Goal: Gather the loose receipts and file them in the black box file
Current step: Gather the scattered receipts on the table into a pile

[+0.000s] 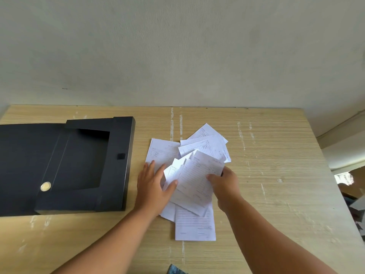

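Observation:
Several white printed receipts (205,149) lie in a loose overlapping pile on the wooden table (276,175), right of centre. My right hand (225,180) grips a few tilted receipts (195,178) by their right edge, thumb on top. My left hand (154,180) rests flat with fingers spread on the pile's left side, thumb touching the held sheets. One lined receipt (195,226) sticks out toward me. The black box file (83,165) lies open at the left, its lid (23,165) folded out further left and its inside showing nothing.
A pale wall (177,46) runs along the table's far edge. A round metal stud (45,186) sits on the file's spine. Clutter shows past the table's right edge (351,194). A bit of blue cloth (175,269) peeks in at the bottom.

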`<action>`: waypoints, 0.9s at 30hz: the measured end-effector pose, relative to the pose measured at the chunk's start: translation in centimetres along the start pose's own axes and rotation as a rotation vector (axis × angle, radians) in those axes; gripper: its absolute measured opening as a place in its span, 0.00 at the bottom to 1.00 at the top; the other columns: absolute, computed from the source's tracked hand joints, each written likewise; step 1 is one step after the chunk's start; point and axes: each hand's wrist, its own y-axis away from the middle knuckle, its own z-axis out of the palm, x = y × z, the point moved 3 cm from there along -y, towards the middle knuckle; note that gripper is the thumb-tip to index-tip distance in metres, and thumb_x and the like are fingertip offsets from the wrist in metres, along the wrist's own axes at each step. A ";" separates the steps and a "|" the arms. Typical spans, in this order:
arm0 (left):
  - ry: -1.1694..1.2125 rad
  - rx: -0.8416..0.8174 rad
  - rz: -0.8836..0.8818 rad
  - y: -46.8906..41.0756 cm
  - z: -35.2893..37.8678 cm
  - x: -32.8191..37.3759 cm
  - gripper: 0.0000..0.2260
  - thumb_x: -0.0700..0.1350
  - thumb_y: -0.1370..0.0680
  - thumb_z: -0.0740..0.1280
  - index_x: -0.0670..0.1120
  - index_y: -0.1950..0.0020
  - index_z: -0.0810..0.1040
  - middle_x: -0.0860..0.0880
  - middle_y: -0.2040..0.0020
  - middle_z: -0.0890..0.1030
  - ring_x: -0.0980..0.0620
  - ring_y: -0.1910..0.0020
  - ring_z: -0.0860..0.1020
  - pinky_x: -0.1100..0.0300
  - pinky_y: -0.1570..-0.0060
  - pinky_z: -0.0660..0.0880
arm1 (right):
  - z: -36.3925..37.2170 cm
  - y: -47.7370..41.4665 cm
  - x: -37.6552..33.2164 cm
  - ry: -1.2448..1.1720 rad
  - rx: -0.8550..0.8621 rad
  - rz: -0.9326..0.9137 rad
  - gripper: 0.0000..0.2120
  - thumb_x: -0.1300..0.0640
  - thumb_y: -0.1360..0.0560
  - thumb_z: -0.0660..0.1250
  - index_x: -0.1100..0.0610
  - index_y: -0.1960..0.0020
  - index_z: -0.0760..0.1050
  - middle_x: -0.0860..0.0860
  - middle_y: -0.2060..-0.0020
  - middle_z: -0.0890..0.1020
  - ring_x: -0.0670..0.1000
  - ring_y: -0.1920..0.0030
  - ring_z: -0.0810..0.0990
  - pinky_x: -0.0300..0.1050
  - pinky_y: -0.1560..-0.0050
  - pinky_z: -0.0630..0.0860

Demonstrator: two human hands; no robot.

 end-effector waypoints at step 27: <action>0.844 -0.184 -0.511 0.7 0.8 0.5 0.08 0.40 0.19 0.69 0.51 0.43 0.83 0.50 0.52 0.89 0.49 0.52 0.87 0.48 0.49 0.83 | -0.2 1.2 0.1 -0.013 0.020 -0.006 0.16 0.57 0.25 0.76 0.54 0.41 0.75 0.52 0.52 0.86 0.54 0.52 0.86 0.55 0.49 0.84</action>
